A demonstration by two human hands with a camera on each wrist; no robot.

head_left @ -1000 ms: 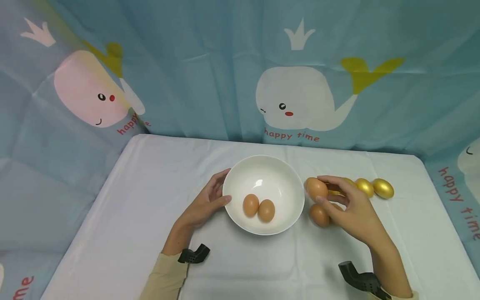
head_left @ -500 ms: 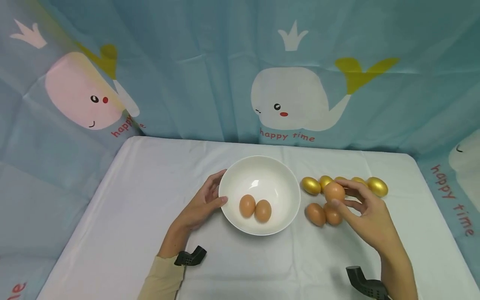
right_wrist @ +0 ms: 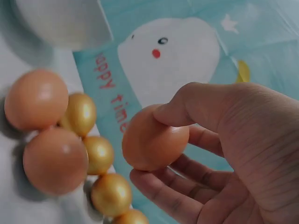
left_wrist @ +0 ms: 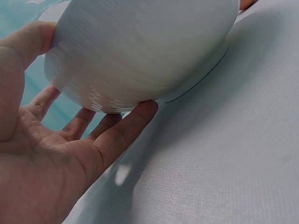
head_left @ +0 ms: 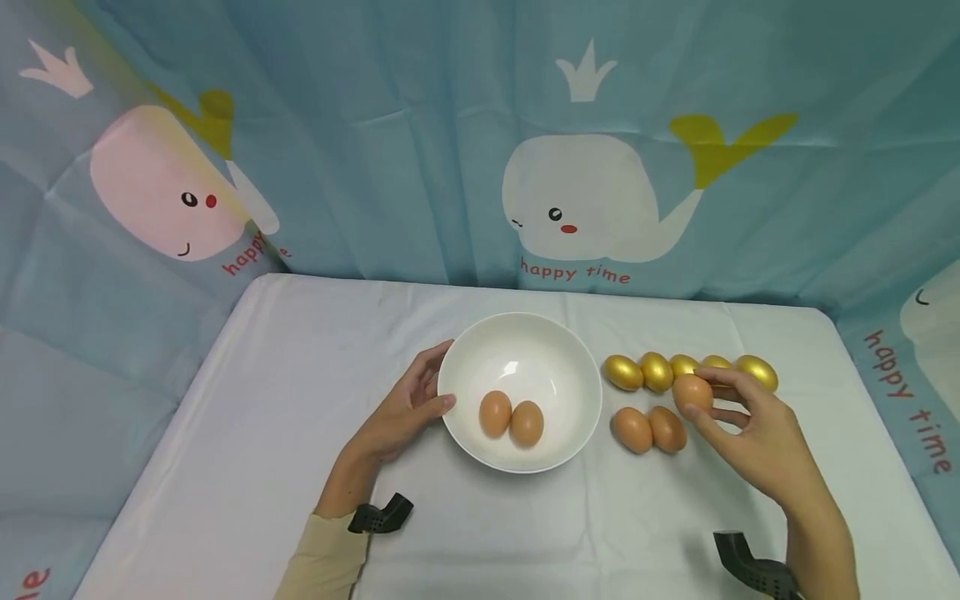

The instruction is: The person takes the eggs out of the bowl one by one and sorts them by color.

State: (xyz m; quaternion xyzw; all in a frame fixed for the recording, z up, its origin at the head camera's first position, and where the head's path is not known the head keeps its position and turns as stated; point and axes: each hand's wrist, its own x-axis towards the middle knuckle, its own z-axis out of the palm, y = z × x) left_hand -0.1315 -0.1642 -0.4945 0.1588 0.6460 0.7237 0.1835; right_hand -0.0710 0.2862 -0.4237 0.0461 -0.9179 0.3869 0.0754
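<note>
In the head view a white bowl (head_left: pixel 521 342) stands on the table with two brown eggs inside, one (head_left: pixel 495 413) touching the other (head_left: pixel 527 423). My left hand (head_left: pixel 408 408) holds the bowl by its left side, thumb at the rim; in the left wrist view its fingers (left_wrist: pixel 128 130) spread against the outer wall. Right of the bowl, my right hand (head_left: pixel 761 433) pinches a brown egg (right_wrist: pixel 152 140) between thumb and fingers, above the table. Two more brown eggs, the left one (head_left: pixel 633 430) and the right one (head_left: pixel 667 429), lie side by side between bowl and hand.
Behind the brown eggs runs a row of several golden eggs (head_left: pixel 656 372), partly hidden by my right hand. A white cloth (head_left: pixel 330 333) covers the table. A blue curtain (head_left: pixel 420 167) with printed whales hangs along the table's back edge.
My right hand has moved right, carrying its egg away from the bowl and uncovering more of the golden row and the two loose brown eggs. My left hand keeps its hold on the bowl.
</note>
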